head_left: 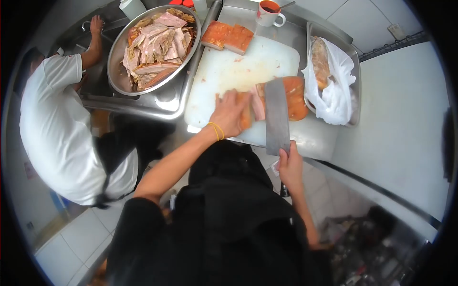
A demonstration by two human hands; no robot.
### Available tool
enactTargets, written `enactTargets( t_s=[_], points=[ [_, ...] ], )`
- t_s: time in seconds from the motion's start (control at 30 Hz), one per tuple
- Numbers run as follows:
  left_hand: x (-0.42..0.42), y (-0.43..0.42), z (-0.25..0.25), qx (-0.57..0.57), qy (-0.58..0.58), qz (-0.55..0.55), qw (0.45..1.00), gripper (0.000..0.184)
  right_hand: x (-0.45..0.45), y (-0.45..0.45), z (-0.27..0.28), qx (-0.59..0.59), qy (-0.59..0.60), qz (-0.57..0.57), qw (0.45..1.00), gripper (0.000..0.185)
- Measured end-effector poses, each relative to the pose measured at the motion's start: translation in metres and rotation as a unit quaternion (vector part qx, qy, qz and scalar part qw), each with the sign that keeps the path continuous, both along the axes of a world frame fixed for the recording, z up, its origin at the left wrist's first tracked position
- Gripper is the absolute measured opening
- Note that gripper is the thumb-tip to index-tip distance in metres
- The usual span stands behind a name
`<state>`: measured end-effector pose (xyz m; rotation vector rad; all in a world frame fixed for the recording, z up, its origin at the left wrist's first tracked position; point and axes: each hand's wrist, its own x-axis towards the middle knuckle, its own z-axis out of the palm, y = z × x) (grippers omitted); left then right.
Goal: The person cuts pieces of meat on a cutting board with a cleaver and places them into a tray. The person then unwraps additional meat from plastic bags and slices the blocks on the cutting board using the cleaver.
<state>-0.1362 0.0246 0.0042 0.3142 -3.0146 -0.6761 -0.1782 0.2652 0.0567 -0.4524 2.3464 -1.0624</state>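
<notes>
In the head view my right hand (pixel 290 164) is closed around the handle of a wide cleaver (pixel 277 119). Its grey blade lies across a slab of roast pork with orange-brown skin (pixel 296 100) on a white cutting board (pixel 222 69). To the left of the blade, a cut face of pale meat (pixel 258 104) shows. My left hand (pixel 230 114), with a yellow band at the wrist, grips a piece of roast pork (pixel 246 118) beside that cut face; its fingers are slightly blurred. Two more pork slabs (pixel 227 37) rest at the board's far edge.
A steel bowl (pixel 114 62) heaped with sliced meat (pixel 160 45) stands at left, by a sink where a co-worker in a white shirt (pixel 57 124) bends. A mug with a spoon (pixel 268 13) is at the back. At right, a tray (pixel 355 62) holds bagged meat (pixel 320 62).
</notes>
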Motion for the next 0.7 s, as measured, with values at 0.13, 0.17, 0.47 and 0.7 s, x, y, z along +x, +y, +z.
enactTargets(
  t_s=[0.13, 0.17, 0.47, 0.7],
  points=[
    [0.024, -0.029, -0.002, -0.025, -0.075, 0.059, 0.995, 0.102, 0.01, -0.026, 0.025, 0.097, 0.13, 0.069, 0.984, 0.019],
    [0.028, -0.035, -0.009, 0.026, -0.028, 0.042, 0.998, 0.101, 0.013, -0.035, 0.028, 0.099, 0.122, 0.066, 0.985, 0.019],
    [0.027, -0.055, -0.002, 0.137, 0.22, 0.191, 0.947, 0.027, 0.017, -0.101, 0.038, 0.19, 0.135, 0.152, 0.961, 0.016],
    [0.004, -0.03, -0.019, 0.05, 0.17, 0.18, 0.968, 0.023, 0.024, -0.118, 0.051, 0.241, 0.074, 0.18, 0.951, 0.016]
  ],
)
